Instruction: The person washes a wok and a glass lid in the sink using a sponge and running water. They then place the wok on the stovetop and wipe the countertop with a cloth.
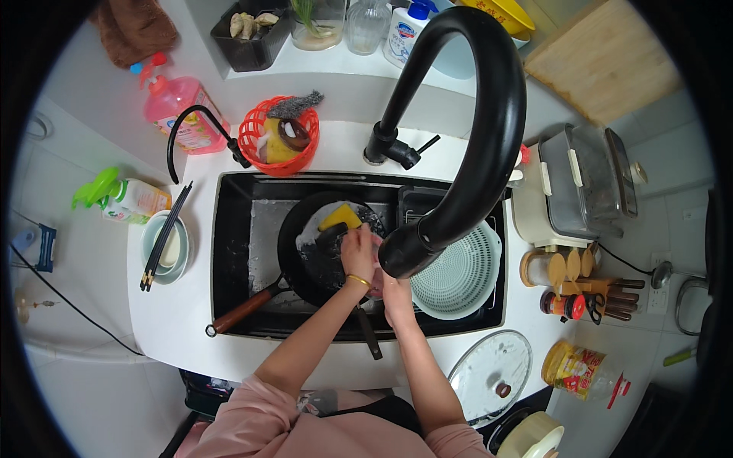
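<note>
Over the right side of a black wok (pixel 292 229) in the sink, my left hand (pixel 358 252) touches a pinkish, see-through dish or bowl, mostly hidden between my hands. My right hand (pixel 397 295) grips the same item from the other side, its fingers partly covered by the black faucet (pixel 481 114). A yellow sponge (pixel 341 216) lies in suds in the wok, against the dark head of a utensil (pixel 331 239). A dark handle (pixel 368 333) sticks out over the sink's front edge.
A pale green colander (pixel 458 275) stands at the sink's right. Bowls with chopsticks (pixel 166 235) are on the left counter; a red basket (pixel 279 166) sits behind the sink. A glass lid (pixel 489 366) lies front right. The wok's wooden handle (pixel 246 309) reaches over the rim.
</note>
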`<control>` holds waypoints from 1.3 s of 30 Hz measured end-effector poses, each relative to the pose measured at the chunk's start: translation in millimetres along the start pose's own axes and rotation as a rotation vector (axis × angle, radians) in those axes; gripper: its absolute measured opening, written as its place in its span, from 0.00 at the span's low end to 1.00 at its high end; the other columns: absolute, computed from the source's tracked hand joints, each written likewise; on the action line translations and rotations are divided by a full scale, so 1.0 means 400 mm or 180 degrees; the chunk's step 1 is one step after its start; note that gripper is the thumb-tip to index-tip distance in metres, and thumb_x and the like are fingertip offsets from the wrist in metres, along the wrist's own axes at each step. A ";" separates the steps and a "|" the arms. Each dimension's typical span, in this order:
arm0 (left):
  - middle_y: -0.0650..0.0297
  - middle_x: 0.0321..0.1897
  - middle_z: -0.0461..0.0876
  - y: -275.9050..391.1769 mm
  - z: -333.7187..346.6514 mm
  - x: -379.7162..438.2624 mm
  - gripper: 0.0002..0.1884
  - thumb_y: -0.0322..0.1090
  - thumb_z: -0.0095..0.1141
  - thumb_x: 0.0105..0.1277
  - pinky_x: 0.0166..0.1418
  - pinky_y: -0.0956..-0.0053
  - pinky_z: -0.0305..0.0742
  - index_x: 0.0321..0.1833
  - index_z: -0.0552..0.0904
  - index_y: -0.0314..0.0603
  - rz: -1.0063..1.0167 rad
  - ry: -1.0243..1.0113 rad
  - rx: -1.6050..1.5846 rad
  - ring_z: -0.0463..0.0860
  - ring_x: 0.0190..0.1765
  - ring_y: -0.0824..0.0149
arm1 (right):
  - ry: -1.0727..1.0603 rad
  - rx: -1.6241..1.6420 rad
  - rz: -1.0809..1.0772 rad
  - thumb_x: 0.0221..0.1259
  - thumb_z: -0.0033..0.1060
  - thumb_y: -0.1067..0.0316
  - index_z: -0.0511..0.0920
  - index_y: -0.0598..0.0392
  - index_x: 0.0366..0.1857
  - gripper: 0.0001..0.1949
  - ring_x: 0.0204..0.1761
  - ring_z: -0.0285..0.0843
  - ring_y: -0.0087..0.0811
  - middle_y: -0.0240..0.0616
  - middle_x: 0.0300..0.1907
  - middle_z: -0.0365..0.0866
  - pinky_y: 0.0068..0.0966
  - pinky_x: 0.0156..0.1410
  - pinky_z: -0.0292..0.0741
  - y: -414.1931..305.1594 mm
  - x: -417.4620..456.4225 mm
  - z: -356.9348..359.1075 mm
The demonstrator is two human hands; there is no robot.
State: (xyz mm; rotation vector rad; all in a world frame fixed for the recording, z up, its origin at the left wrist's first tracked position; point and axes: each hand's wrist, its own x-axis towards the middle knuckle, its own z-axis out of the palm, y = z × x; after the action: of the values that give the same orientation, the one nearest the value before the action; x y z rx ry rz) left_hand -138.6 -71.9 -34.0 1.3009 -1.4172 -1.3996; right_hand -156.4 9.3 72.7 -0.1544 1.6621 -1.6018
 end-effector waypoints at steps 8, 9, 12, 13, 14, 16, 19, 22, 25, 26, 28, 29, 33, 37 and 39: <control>0.62 0.24 0.79 0.109 -0.235 0.044 0.11 0.43 0.50 0.67 0.37 0.72 0.78 0.41 0.78 0.43 -0.1613 -0.1834 -0.0529 0.80 0.30 0.69 | -0.0258 -0.1980 -0.1139 0.55 0.60 0.62 0.76 0.58 0.42 0.14 0.38 0.81 0.35 0.47 0.45 0.78 0.31 0.43 0.76 0.045 0.151 -0.041; 0.60 0.26 0.80 0.090 -0.256 0.042 0.12 0.43 0.49 0.68 0.39 0.71 0.79 0.42 0.78 0.44 -0.1669 -0.2016 -0.0985 0.81 0.31 0.68 | -0.0041 -0.2111 -0.1787 0.57 0.58 0.62 0.76 0.58 0.38 0.11 0.34 0.78 0.38 0.47 0.38 0.77 0.33 0.40 0.74 0.071 0.171 -0.029; 0.58 0.41 0.81 0.117 -0.282 0.019 0.15 0.44 0.44 0.70 0.48 0.70 0.78 0.51 0.76 0.43 -0.2074 -0.1956 -0.2273 0.82 0.43 0.66 | 0.0663 -0.2788 -0.3396 0.64 0.48 0.61 0.75 0.59 0.28 0.13 0.31 0.72 0.48 0.50 0.31 0.76 0.39 0.36 0.68 0.103 0.184 0.066; 0.59 0.46 0.78 0.125 -0.284 0.015 0.17 0.44 0.43 0.70 0.51 0.69 0.76 0.54 0.74 0.43 -0.2034 -0.1969 -0.2358 0.80 0.48 0.66 | 0.0439 -0.2804 -0.2548 0.65 0.44 0.61 0.75 0.60 0.35 0.12 0.37 0.73 0.48 0.50 0.36 0.76 0.40 0.42 0.68 0.098 0.165 0.092; 0.60 0.52 0.76 0.135 -0.275 0.011 0.18 0.44 0.42 0.71 0.54 0.69 0.74 0.58 0.71 0.43 -0.1996 -0.1992 -0.2438 0.78 0.52 0.66 | 0.0471 -0.2771 -0.2399 0.66 0.43 0.61 0.73 0.60 0.43 0.13 0.44 0.71 0.49 0.51 0.43 0.74 0.38 0.49 0.67 0.099 0.146 0.116; 0.66 0.63 0.67 0.158 -0.259 -0.007 0.22 0.42 0.39 0.72 0.62 0.71 0.67 0.66 0.63 0.43 -0.1991 -0.2114 -0.2614 0.70 0.62 0.68 | 0.0345 -0.2726 -0.2257 0.67 0.39 0.61 0.67 0.59 0.56 0.18 0.57 0.65 0.48 0.52 0.55 0.68 0.34 0.60 0.63 0.117 0.118 0.126; 0.66 0.62 0.68 0.151 -0.176 -0.038 0.22 0.41 0.40 0.72 0.63 0.74 0.65 0.66 0.64 0.45 -0.1628 -0.1636 -0.2532 0.71 0.61 0.69 | 0.0096 -0.2316 -0.1816 0.69 0.34 0.57 0.57 0.56 0.66 0.25 0.67 0.56 0.43 0.47 0.65 0.59 0.30 0.68 0.55 0.140 0.096 0.107; 0.65 0.63 0.67 0.103 -0.112 -0.037 0.24 0.43 0.42 0.71 0.65 0.78 0.60 0.67 0.63 0.43 -0.1574 -0.1872 -0.2090 0.67 0.62 0.69 | 0.0230 -0.1154 -0.0576 0.69 0.33 0.49 0.53 0.53 0.68 0.28 0.67 0.56 0.34 0.39 0.67 0.58 0.27 0.68 0.56 0.120 0.080 0.103; 0.58 0.63 0.65 0.081 -0.062 -0.062 0.24 0.42 0.41 0.70 0.67 0.74 0.57 0.66 0.64 0.40 -0.0737 -0.1748 -0.0818 0.64 0.65 0.62 | -0.0033 0.0927 0.0688 0.66 0.44 0.52 0.70 0.55 0.54 0.20 0.52 0.72 0.35 0.42 0.50 0.75 0.31 0.57 0.68 0.017 0.036 0.051; 0.55 0.64 0.64 0.087 -0.051 -0.073 0.23 0.42 0.40 0.70 0.68 0.72 0.55 0.65 0.64 0.38 -0.0296 -0.1645 -0.0292 0.63 0.66 0.59 | -0.0200 0.1144 0.0899 0.66 0.43 0.50 0.71 0.52 0.52 0.19 0.49 0.73 0.30 0.37 0.48 0.76 0.28 0.54 0.70 0.023 0.061 0.031; 0.48 0.64 0.62 0.125 -0.039 -0.107 0.24 0.42 0.37 0.69 0.69 0.67 0.53 0.64 0.63 0.35 0.0523 -0.1582 0.0227 0.61 0.66 0.49 | -0.0755 0.1687 0.0994 0.66 0.44 0.51 0.72 0.51 0.51 0.18 0.48 0.73 0.29 0.34 0.47 0.76 0.27 0.52 0.71 0.020 0.113 -0.016; 0.48 0.64 0.62 0.116 -0.038 -0.106 0.24 0.43 0.37 0.69 0.69 0.67 0.53 0.64 0.63 0.35 0.0562 -0.1584 0.0257 0.61 0.66 0.49 | -0.0913 0.1787 0.0941 0.67 0.44 0.53 0.72 0.51 0.51 0.17 0.48 0.73 0.29 0.34 0.48 0.76 0.27 0.53 0.71 0.022 0.124 -0.024; 0.49 0.63 0.64 0.192 -0.087 -0.081 0.25 0.45 0.37 0.68 0.68 0.67 0.54 0.64 0.65 0.38 0.0386 -0.1780 0.0633 0.61 0.66 0.51 | -0.0288 0.1879 0.0711 0.69 0.42 0.56 0.71 0.53 0.52 0.16 0.49 0.72 0.28 0.34 0.48 0.75 0.27 0.53 0.71 0.038 0.092 0.022; 0.54 0.60 0.67 0.167 -0.108 -0.061 0.24 0.43 0.47 0.63 0.66 0.64 0.57 0.60 0.69 0.39 0.1154 -0.1422 0.1424 0.65 0.62 0.51 | -0.0237 0.1610 0.0075 0.69 0.43 0.57 0.71 0.56 0.50 0.16 0.46 0.73 0.26 0.35 0.46 0.75 0.24 0.51 0.71 0.084 0.081 0.022; 0.56 0.59 0.69 0.150 -0.135 -0.057 0.24 0.41 0.53 0.59 0.65 0.62 0.59 0.58 0.71 0.39 0.1925 -0.0967 0.1786 0.67 0.60 0.52 | -0.0204 0.1362 0.0194 0.69 0.43 0.58 0.71 0.57 0.48 0.15 0.43 0.74 0.25 0.35 0.43 0.76 0.23 0.48 0.72 0.088 0.071 0.017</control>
State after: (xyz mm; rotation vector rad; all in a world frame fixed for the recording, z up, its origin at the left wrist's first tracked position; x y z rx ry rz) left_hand -91.1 -68.7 35.1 0.8543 -2.2873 -0.8313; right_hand -156.2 -6.1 29.7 0.0632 1.2303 -1.8438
